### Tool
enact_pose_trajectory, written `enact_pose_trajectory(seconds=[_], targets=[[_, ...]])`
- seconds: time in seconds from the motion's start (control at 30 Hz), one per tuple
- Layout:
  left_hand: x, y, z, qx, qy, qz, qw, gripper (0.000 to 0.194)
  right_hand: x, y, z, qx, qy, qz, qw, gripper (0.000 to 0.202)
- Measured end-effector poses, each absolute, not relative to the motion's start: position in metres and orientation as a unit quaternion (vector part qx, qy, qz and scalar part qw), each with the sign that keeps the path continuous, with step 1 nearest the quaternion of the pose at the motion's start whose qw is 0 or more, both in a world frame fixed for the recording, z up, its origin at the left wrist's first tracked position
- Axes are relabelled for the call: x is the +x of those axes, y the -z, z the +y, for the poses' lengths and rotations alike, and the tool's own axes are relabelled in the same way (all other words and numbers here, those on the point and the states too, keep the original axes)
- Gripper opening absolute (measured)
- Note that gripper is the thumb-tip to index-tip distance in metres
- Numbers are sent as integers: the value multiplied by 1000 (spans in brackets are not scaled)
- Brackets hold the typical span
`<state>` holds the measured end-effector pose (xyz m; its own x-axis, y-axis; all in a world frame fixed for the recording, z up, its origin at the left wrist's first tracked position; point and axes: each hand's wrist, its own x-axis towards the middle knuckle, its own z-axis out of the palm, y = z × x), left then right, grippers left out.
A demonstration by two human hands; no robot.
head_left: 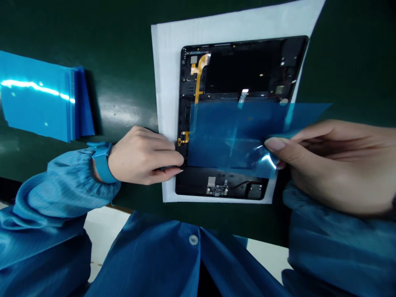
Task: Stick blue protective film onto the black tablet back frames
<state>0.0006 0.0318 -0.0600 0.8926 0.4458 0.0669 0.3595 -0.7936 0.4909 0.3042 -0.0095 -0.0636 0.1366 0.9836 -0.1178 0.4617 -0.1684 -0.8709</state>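
An opened black tablet lies on a white sheet, its inside parts and an orange flex cable exposed. My right hand pinches a clear blue film between thumb and fingers at its right side. The film spreads over the middle of the tablet and sticks out past its right edge; its right side is bent and shiny. My left hand is closed, fingers curled, gripping the tablet's left edge. Its fingertips are partly hidden.
A stack of blue films with a bright reflection lies at the left on the dark green table. The white sheet shows around the tablet. The table's front edge runs close to my body.
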Motion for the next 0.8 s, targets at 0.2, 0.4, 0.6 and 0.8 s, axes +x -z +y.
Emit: enact_pose_trajectory(seconds=[0.2,0.4,0.6,0.8], targets=[[0,62,31,946,-122,202,222,22,304,65,-11,-674,-368,-535,351,28],[0,63,31,943,-144,202,221,19,306,67,-9,-667,-368,-544,351,16],[0,61,30,943,-140,206,221,21,303,67,-4,-649,-377,-555,358,13],[-1,63,29,941,-146,206,224,19,304,68,-3,-644,-383,-559,355,13]])
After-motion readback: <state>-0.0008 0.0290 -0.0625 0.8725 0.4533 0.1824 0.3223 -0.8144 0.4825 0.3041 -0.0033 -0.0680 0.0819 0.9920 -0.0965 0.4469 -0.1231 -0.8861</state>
